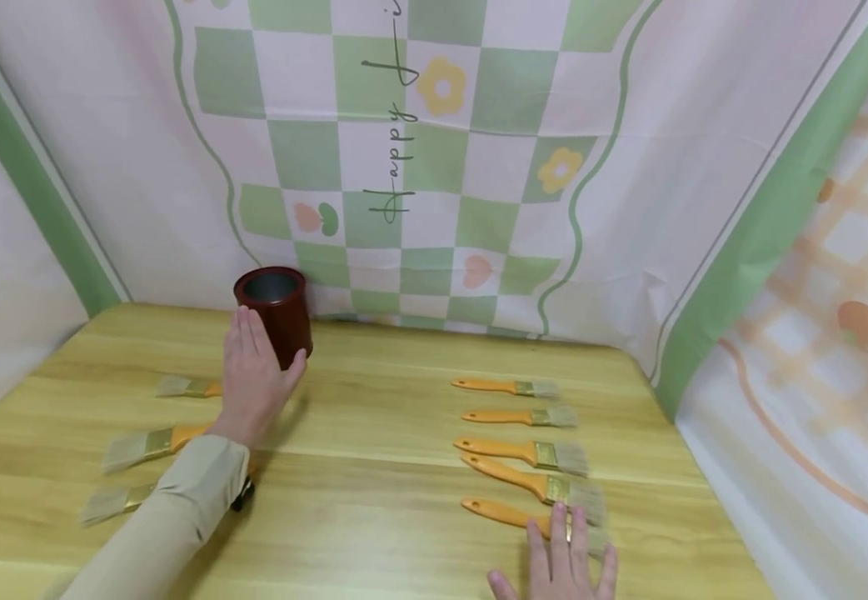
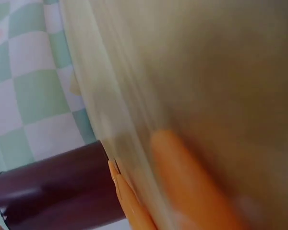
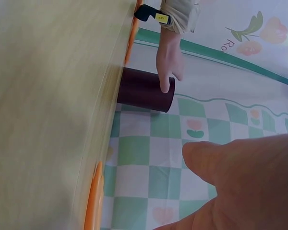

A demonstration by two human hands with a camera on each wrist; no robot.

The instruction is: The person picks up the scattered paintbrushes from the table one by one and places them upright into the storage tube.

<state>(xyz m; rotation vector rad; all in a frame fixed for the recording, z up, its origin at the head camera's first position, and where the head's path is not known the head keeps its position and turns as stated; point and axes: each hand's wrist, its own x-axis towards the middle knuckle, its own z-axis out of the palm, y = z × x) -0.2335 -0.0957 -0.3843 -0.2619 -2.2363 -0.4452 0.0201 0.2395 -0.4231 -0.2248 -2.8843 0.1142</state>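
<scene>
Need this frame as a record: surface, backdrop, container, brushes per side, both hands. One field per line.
surface: wood-grain table
backdrop: green-and-white checked cloth
container: dark red cup, upright near the back edge
brushes_right: five orange-handled brushes, bristles pointing right
brushes_left: three left-side brushes visible, bristles pointing left, handles partly hidden
left_hand: left hand at the cup, fingers extended; contact unclear
right_hand: right hand at the nearest right-side brushes, fingers spread; contact unclear

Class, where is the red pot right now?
In the head view, the red pot stands upright left of centre at the back of the table, by the checked cloth, partly behind the left hand.
</scene>
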